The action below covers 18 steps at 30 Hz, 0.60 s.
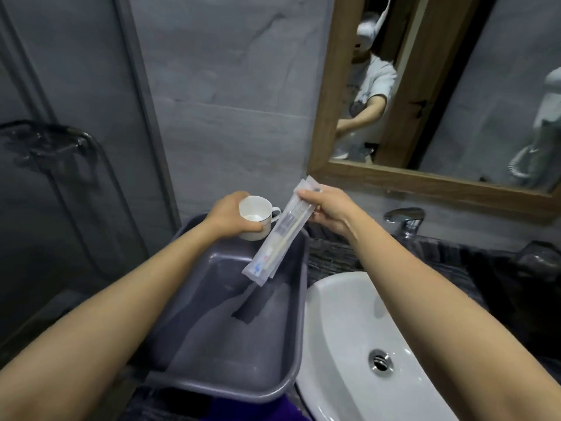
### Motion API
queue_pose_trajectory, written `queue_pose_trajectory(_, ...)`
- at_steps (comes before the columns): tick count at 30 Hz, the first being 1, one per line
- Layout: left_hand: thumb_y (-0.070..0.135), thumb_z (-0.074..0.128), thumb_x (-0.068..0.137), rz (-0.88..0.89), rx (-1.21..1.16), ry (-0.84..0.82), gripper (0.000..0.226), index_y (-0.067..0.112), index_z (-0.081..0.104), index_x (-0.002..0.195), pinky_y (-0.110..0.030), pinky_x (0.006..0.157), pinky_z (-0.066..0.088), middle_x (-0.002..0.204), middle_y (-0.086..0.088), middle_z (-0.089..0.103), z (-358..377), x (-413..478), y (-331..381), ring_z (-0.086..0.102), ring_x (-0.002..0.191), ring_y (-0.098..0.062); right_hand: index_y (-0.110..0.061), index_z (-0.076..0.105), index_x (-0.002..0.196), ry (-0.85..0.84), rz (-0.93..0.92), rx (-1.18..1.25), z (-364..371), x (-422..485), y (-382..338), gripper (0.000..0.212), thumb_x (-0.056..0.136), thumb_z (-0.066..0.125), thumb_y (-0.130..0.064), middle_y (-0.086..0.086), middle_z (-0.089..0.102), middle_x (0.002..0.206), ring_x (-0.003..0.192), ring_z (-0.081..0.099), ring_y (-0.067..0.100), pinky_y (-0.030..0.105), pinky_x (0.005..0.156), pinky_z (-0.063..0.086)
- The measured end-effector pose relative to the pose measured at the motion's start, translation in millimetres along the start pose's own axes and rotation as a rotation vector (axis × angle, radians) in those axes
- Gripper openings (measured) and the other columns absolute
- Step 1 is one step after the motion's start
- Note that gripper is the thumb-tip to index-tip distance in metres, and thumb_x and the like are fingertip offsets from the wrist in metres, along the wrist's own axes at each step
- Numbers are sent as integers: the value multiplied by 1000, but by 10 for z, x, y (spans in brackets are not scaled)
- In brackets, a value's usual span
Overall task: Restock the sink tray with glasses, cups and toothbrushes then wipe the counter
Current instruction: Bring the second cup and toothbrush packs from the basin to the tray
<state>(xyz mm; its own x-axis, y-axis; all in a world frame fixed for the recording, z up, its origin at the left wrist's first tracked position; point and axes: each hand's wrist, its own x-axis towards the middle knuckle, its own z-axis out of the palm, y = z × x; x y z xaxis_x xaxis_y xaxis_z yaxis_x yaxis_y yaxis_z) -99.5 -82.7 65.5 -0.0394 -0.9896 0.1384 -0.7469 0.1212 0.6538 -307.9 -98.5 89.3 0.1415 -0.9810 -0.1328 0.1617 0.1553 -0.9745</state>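
Observation:
My left hand grips a small white cup with a handle, held tilted above the far end of a grey plastic tray. My right hand pinches the top of clear packets holding wrapped toothbrushes; they hang slanting down over the tray, just right of the cup. The tray looks empty inside and sits on the dark counter, left of the basin.
A white sink basin with a metal drain lies to the right, a chrome tap behind it. The dark striped counter surrounds the basin. A wood-framed mirror hangs above. A purple cloth shows at the bottom edge.

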Motion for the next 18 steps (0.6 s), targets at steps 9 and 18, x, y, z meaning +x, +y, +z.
queue_pose_trajectory(9,36,78,59,194,-131,-90,62,26,52,114,-21,66,38,103,8,53,157,-9,1264,50,92,-13,-5,57,107,188,-178,166,-828,-763,-716,15,93,56,-11,14,63,91,76,68,23,40,69,59)
queue_pose_trajectory(18,38,77,65,365,-169,-320,58,27,50,115,-15,63,35,108,9,50,1115,-79,2439,48,95,-12,-7,55,102,475,-226,-566,-1899,-1590,-799,20,88,51,-21,9,58,71,59,53,20,32,57,45)
